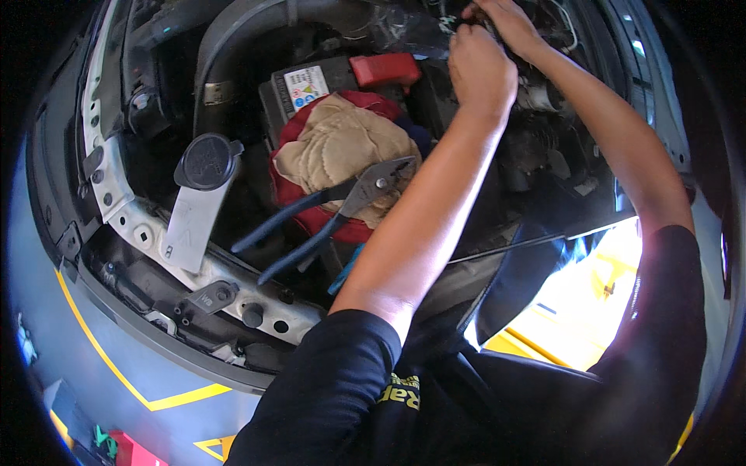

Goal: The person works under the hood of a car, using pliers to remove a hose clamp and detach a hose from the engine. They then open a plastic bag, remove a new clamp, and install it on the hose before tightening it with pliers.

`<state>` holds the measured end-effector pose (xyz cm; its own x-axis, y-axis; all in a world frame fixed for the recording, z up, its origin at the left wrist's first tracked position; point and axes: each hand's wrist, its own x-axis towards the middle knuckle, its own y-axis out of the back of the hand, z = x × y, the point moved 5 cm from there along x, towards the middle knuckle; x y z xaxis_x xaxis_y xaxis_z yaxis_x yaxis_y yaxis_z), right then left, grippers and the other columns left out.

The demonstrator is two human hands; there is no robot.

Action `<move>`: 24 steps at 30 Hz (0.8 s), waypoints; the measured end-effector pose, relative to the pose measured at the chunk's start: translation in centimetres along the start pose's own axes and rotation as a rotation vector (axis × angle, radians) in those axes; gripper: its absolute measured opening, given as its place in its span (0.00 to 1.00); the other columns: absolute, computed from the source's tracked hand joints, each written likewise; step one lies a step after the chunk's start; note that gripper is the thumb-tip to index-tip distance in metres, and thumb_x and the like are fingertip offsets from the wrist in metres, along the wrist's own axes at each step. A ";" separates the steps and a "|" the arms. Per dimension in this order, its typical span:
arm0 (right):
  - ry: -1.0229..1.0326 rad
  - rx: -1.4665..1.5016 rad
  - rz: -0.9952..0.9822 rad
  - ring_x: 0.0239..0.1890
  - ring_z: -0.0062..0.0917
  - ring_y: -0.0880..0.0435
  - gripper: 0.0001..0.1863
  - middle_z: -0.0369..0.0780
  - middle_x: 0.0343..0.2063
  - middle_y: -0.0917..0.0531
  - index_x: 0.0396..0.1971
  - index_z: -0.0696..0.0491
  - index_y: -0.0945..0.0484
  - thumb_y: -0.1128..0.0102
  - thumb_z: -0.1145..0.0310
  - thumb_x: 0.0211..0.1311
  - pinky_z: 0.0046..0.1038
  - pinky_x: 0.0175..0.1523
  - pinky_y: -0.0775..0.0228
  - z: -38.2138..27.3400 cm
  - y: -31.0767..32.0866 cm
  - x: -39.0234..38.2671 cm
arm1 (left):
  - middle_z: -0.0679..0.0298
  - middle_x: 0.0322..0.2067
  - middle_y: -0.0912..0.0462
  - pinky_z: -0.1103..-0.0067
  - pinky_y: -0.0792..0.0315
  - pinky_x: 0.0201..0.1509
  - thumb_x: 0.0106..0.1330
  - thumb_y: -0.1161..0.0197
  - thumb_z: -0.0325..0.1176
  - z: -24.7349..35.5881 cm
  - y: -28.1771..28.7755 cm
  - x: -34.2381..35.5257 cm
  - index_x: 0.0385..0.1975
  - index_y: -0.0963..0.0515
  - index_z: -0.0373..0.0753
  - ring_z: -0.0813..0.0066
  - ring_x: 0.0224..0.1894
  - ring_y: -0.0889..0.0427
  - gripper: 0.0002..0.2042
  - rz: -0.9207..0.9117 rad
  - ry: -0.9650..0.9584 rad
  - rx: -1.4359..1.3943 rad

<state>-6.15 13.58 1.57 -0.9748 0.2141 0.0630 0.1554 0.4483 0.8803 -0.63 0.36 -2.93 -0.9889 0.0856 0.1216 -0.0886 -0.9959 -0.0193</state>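
Both my arms reach into the far part of an open engine bay. My left hand (483, 68) is closed, its knuckles up and its fingertips bent out of sight. Just beyond it, my right hand (509, 27) curls toward the same spot at the top edge, its fingers partly cut off. What either hand grips is hidden. Near them are dark parts and a clear plastic-looking sheet (396, 31). Left of my left forearm, large pliers with blue handles (350, 198) lie half open on a beige cloth (342, 140) and a red cloth (284, 182).
Under the cloths sits a car battery (268, 101) with a red terminal cover (385, 70). A white filler neck with a black cap (208, 161) stands at the left. The pale front crossmember (140, 233) curves along the near side. A thick black hose (203, 70) arches behind.
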 end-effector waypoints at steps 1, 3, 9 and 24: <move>-0.017 -0.023 0.000 0.25 0.26 0.19 0.34 0.39 0.19 0.18 0.25 0.58 0.13 0.55 0.44 0.77 0.32 0.37 0.29 0.0 0.0 -0.1 | 0.43 0.46 0.19 0.60 0.26 0.59 0.60 0.41 0.21 0.1 0.1 0.1 0.42 0.20 0.25 0.45 0.52 0.21 0.11 0.028 -0.023 -0.032; -0.038 -0.026 0.044 0.24 0.24 0.20 0.35 0.39 0.18 0.18 0.25 0.58 0.14 0.56 0.43 0.78 0.31 0.35 0.29 0.1 0.3 -0.3 | 0.43 0.45 0.19 0.61 0.25 0.59 0.60 0.41 0.22 0.1 0.0 0.1 0.42 0.20 0.26 0.46 0.52 0.20 0.11 0.053 -0.014 -0.007; 0.054 -0.100 0.072 0.28 0.26 0.18 0.35 0.40 0.21 0.16 0.27 0.58 0.14 0.54 0.41 0.77 0.32 0.39 0.28 -0.2 1.0 -0.3 | 0.43 0.45 0.18 0.61 0.25 0.59 0.60 0.39 0.23 -0.2 -0.6 0.3 0.42 0.19 0.26 0.45 0.51 0.19 0.11 0.034 -0.027 -0.032; -0.032 -0.034 -0.040 0.27 0.26 0.20 0.36 0.39 0.19 0.18 0.26 0.58 0.13 0.57 0.42 0.77 0.31 0.39 0.30 -0.1 0.3 0.0 | 0.40 0.44 0.18 0.57 0.24 0.56 0.70 0.49 0.28 1.4 1.5 0.9 0.40 0.19 0.26 0.42 0.50 0.18 0.13 -0.101 0.039 0.017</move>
<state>-6.14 13.61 1.90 -0.9744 0.2247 0.0125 0.1102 0.4278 0.8972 -1.52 -1.08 -1.49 -0.9790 0.1862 0.0834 -0.1862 -0.9825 0.0075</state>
